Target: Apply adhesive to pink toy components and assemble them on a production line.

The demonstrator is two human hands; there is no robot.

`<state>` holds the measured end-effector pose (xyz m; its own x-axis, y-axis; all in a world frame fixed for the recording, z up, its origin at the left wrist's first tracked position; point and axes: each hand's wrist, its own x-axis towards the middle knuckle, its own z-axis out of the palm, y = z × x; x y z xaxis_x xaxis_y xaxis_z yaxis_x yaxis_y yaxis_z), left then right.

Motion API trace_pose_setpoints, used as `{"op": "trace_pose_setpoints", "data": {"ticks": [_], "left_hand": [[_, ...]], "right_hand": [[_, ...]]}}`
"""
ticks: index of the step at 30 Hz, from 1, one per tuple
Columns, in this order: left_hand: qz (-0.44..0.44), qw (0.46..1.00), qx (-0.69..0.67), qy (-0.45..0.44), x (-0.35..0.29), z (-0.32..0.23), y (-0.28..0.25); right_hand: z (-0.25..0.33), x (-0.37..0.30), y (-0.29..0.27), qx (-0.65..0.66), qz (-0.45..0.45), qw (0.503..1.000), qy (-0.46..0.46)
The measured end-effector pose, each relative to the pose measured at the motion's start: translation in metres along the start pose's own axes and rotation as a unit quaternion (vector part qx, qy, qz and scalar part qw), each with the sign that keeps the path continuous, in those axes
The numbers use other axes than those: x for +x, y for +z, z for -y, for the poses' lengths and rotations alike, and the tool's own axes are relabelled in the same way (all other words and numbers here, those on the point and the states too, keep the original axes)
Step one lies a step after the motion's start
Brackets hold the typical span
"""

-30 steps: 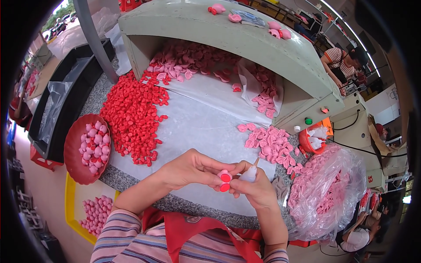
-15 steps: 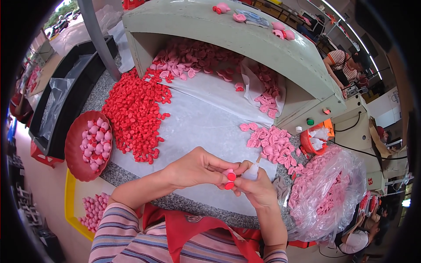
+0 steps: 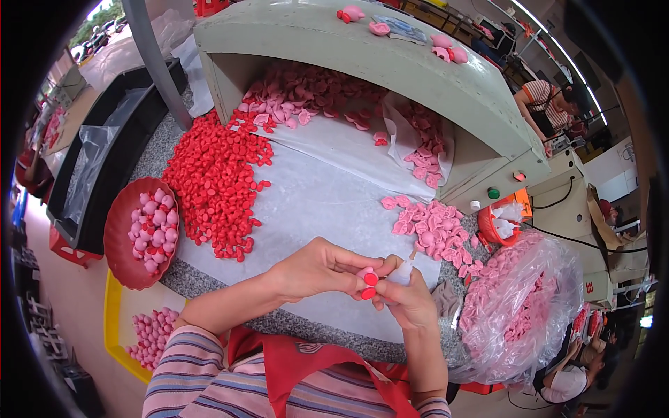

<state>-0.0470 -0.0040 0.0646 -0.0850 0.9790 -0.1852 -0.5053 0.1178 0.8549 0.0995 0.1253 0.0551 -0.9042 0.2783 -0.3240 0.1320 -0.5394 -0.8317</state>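
Head view: between the person's hands, above white paper (image 3: 313, 198), I saw a small pink toy (image 3: 367, 280) with two red feet. The left hand (image 3: 322, 268) had thumb and fingers pinched on its pink body. The right hand (image 3: 412, 296) curled round a white squeeze bottle (image 3: 401, 273), nozzle up, its thumb against the toy's feet. Farther out, red pieces (image 3: 209, 184) lay heaped leftward, pink pieces (image 3: 428, 228) rightward, before a grey metal cabinet (image 3: 348, 43). A co-worker (image 3: 546, 101) leaned forward off to the right.
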Motion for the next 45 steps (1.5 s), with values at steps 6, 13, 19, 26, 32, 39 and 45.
{"op": "trace_pose_setpoints", "data": {"ticks": [6, 13, 19, 26, 32, 39, 45], "left_hand": [[-0.006, 0.997, -0.080, -0.002, 0.002, 0.006, -0.004], [-0.022, 0.991, -0.133, 0.004, 0.000, 0.008, 0.000], [0.024, 0.983, -0.182, 0.006, 0.003, 0.024, -0.004], [0.028, 0.986, -0.159, 0.044, 0.002, 0.030, -0.001], [0.006, 0.990, -0.132, 0.049, 0.002, 0.033, 0.003], [-0.054, 0.994, -0.077, 0.061, 0.007, 0.031, 0.014], [-0.156, 0.930, 0.217, 0.253, 0.007, 0.023, 0.029]], "right_hand": [[-0.015, -0.007, 0.017, -0.043, -0.117, 0.984, -0.128], [-0.028, -0.017, 0.039, -0.158, -0.183, 0.916, -0.320], [-0.028, -0.013, 0.038, -0.297, -0.204, 0.848, -0.389], [-0.024, -0.020, 0.048, -0.318, -0.236, 0.832, -0.390], [-0.031, -0.019, 0.046, -0.334, -0.241, 0.816, -0.405], [-0.030, -0.012, 0.038, -0.189, -0.238, 0.880, -0.365], [-0.037, -0.011, 0.023, 0.183, -0.134, 0.952, -0.205]]}}
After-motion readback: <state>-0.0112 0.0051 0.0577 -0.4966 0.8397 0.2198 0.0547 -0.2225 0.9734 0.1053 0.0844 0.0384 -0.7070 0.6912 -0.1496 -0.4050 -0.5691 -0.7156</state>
